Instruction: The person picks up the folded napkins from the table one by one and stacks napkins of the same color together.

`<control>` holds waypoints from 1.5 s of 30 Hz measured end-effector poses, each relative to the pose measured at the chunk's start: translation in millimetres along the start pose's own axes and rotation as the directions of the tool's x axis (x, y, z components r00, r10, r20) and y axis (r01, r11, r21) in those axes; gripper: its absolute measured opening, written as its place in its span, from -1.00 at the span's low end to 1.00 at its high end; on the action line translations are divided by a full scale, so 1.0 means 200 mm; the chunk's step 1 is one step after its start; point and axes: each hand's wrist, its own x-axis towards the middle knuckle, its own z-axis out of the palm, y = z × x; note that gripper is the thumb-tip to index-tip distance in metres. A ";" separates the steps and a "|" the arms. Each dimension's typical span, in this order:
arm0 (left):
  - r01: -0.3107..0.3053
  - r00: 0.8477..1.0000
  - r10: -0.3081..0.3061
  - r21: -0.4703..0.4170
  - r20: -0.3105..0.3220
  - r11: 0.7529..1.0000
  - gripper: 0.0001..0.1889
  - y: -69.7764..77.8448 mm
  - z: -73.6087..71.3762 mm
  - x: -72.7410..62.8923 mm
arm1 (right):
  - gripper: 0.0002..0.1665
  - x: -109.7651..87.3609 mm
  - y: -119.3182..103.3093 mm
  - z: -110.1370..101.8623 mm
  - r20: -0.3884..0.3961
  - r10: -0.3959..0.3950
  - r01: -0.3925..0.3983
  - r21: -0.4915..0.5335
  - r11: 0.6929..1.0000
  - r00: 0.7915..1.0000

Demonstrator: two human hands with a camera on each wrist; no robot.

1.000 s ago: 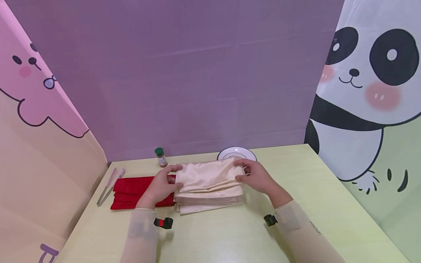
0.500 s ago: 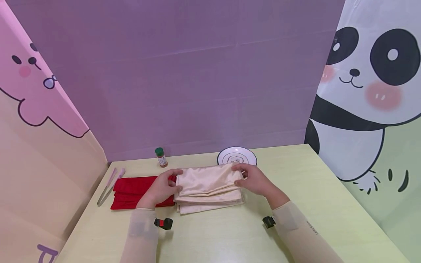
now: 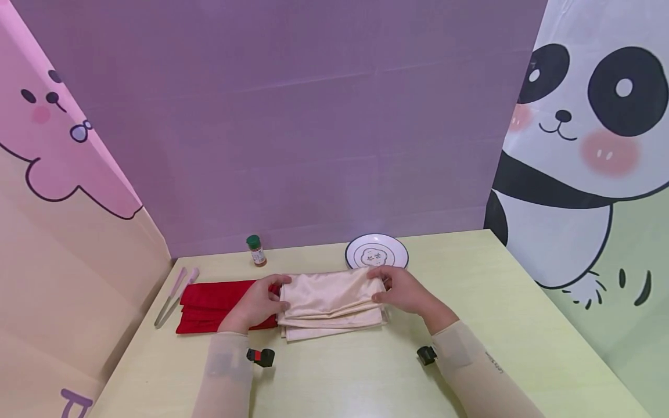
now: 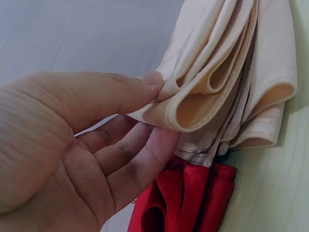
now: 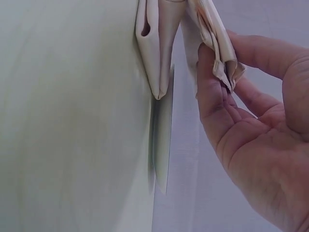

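A folded cream satin cloth (image 3: 329,293) lies over a stack of similar folded cloths (image 3: 334,331) in the middle of the table. My left hand (image 3: 258,302) pinches its left end; in the left wrist view the thumb sits on top and the fingers (image 4: 154,150) curl beneath the layered folds. At the right end, my right hand (image 3: 405,293) pinches the cloth's corner, and the right wrist view shows the bunched edge (image 5: 224,63) between thumb and fingers. A folded red cloth pile (image 3: 214,299) lies left of the cream stack, partly hidden behind my left hand.
Tongs with pink handles (image 3: 175,299) rest at the table's left side. A green-capped jar (image 3: 256,251) stands at the back, and a white plate (image 3: 399,251) with a dark rim lies behind the cream cloth. The table (image 3: 496,348) extends to the right.
Both hands have lowered the cream cloth toward me and onto the stack. More of the plate shows behind it. Both hands keep their pinch.
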 end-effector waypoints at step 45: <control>0.034 0.996 -0.052 0.245 0.068 0.969 -0.46 0.06 0.03 -0.02 | -0.53 -0.02 0.04 0.00 0.131 0.123 -0.109 -0.112 0.988 0.984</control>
